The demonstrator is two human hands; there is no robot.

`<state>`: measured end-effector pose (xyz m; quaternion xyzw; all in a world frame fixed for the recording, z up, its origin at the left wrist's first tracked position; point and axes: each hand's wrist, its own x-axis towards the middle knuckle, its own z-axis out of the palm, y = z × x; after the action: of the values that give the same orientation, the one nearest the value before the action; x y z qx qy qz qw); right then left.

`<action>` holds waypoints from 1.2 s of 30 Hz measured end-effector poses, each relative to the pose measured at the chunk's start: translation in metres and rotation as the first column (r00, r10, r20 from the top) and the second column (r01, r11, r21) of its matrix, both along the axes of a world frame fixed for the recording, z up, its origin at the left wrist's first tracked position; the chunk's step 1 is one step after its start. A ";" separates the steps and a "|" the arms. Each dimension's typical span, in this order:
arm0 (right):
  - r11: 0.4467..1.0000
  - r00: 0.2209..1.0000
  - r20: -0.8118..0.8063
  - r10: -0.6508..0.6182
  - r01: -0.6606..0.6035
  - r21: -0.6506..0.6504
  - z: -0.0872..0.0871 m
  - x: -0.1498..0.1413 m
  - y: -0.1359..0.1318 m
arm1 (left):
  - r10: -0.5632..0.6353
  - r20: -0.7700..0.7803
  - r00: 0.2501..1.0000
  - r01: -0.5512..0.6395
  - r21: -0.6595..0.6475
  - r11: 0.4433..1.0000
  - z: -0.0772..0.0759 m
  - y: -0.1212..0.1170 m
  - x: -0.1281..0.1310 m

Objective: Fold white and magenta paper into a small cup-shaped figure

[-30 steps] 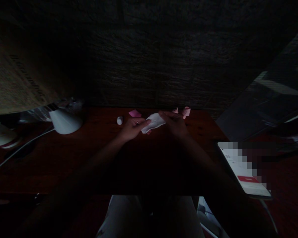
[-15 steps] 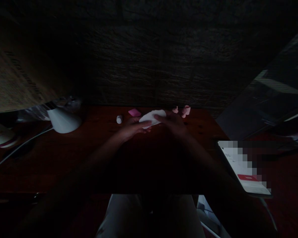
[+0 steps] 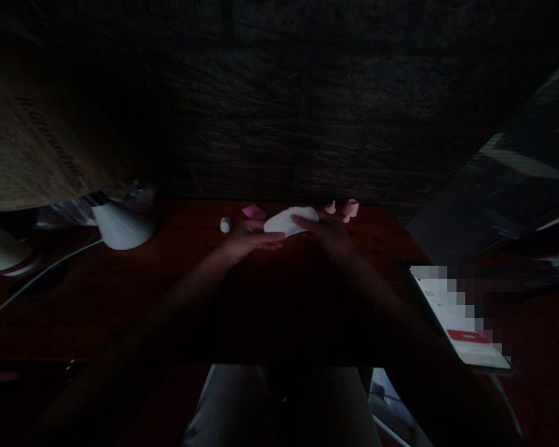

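Between my hands is a flat, soft-looking white piece [image 3: 284,221], long and rounded in outline; its material is hard to make out in the dim light. My left hand [image 3: 249,239] grips its left end, thumb on top and fingers underneath. On the right part, my right hand [image 3: 328,233] presses its thumb on the upper face, its other fingers mostly hidden. Just behind my left hand lies a pink piece [image 3: 254,212], and left of it a small white lump [image 3: 225,224]. Beyond my right hand sit a pale pink curled piece [image 3: 351,209] and a smaller pink one [image 3: 330,207].
A white cone-shaped object [image 3: 122,226] with a cable stands at left on the wooden table [image 3: 168,279], near a white cup [image 3: 2,249] and a cardboard box [image 3: 32,136]. A phone or tablet [image 3: 468,338] with a lit screen is at the right. A dark brick wall [image 3: 307,118] rises behind.
The white piece has turned from a narrow, creased strip to a broader, smoother face toward me. My right thumb has moved from its upper edge onto its surface. Both hands keep hold.
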<state>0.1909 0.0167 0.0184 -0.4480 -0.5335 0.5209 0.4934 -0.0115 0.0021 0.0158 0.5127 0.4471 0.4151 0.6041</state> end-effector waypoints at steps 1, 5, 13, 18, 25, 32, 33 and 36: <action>0.999 1.000 -0.016 0.016 -0.017 -0.027 0.000 0.000 -0.001 | 0.002 -0.004 1.000 -0.002 0.010 1.000 0.000 0.000 -0.001; 0.986 0.992 -0.034 0.124 -0.128 -0.112 0.000 -0.001 -0.002 | 0.036 0.024 0.999 -0.036 0.024 0.999 -0.003 0.003 -0.003; 0.992 0.995 -0.055 0.080 -0.085 -0.092 -0.003 0.004 0.000 | 0.056 0.055 0.997 -0.059 0.055 0.997 -0.007 0.006 -0.001; 0.993 0.995 -0.089 0.051 -0.060 -0.101 -0.002 0.002 0.001 | 0.130 0.059 0.990 -0.133 0.056 0.990 -0.005 0.005 0.001; 0.985 0.991 -0.085 0.101 -0.111 -0.135 -0.007 -0.002 0.001 | 0.131 0.162 0.978 -0.130 -0.017 0.991 -0.003 0.002 0.007; 0.981 0.982 -0.073 0.173 -0.178 -0.072 -0.014 0.000 0.002 | 0.147 0.138 0.979 -0.149 0.001 0.989 -0.008 0.005 0.008; 0.982 0.984 -0.055 0.169 -0.173 -0.078 -0.015 0.000 0.003 | 0.141 0.128 0.982 -0.144 0.017 0.989 -0.009 0.005 0.007; 0.984 0.986 -0.023 0.163 -0.165 -0.070 -0.014 0.001 0.003 | 0.127 0.098 0.987 -0.134 0.077 0.988 -0.011 0.005 0.005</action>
<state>0.1914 0.0201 0.0047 -0.4153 -0.5452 0.5824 0.4371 -0.0067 0.0075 0.0053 0.4871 0.4335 0.4954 0.5739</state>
